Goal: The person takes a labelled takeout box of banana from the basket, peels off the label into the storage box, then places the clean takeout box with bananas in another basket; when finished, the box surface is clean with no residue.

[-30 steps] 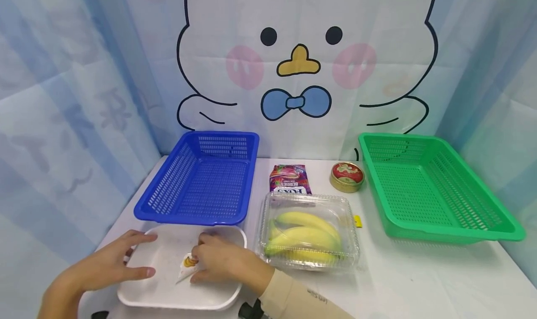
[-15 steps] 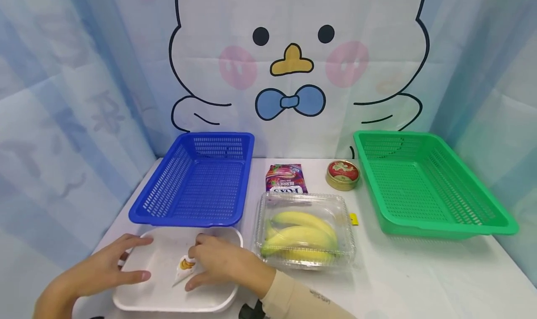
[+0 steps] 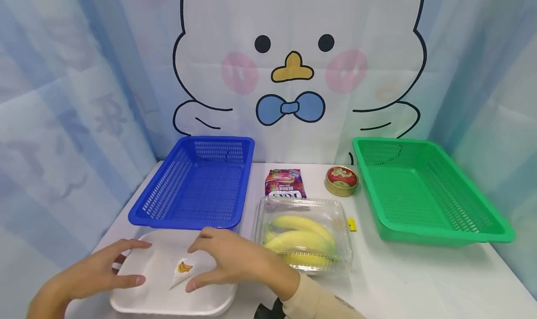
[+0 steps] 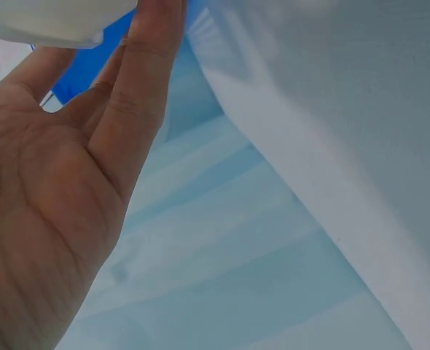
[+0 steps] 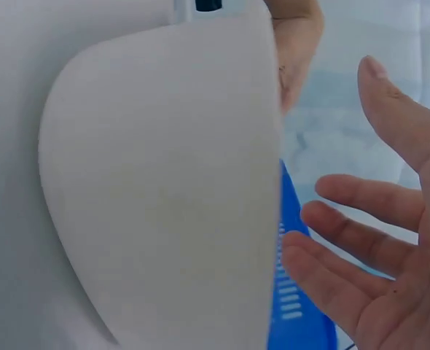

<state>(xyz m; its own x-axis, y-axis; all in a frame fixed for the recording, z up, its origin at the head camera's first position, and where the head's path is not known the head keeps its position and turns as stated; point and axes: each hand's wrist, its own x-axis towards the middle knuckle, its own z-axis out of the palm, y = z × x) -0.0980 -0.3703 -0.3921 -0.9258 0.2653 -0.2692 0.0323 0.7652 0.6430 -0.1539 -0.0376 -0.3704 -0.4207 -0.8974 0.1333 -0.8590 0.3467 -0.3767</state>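
A white plastic tray [image 3: 159, 291] with rounded corners lies at the near left. On its white surface is a small pale triangular piece [image 3: 182, 269] with a banana picture; I cannot tell whether it is a sticker or a packet. My left hand [image 3: 90, 270] holds the tray's left side, its thumb and one finger over the rim and other fingers outside. In the left wrist view its fingers reach up to the tray. My right hand [image 3: 235, 258] hovers over the tray's right side, fingers apart and holding nothing; the right wrist view shows the spread fingers [image 5: 368, 189].
Behind the tray stands a blue basket [image 3: 201, 183]. A clear clamshell box [image 3: 302, 235] holds bananas. Beyond it lie a berry candy bag [image 3: 284, 183] and a round tin [image 3: 341, 181]. A yellow piece [image 3: 352, 224] lies beside the box, and a green basket [image 3: 423, 193] stands at right.
My right hand has come away from the banana-picture piece, rising and moving right as its fingers spread. My left hand has stayed at the tray's left side. The head view shifted slightly.
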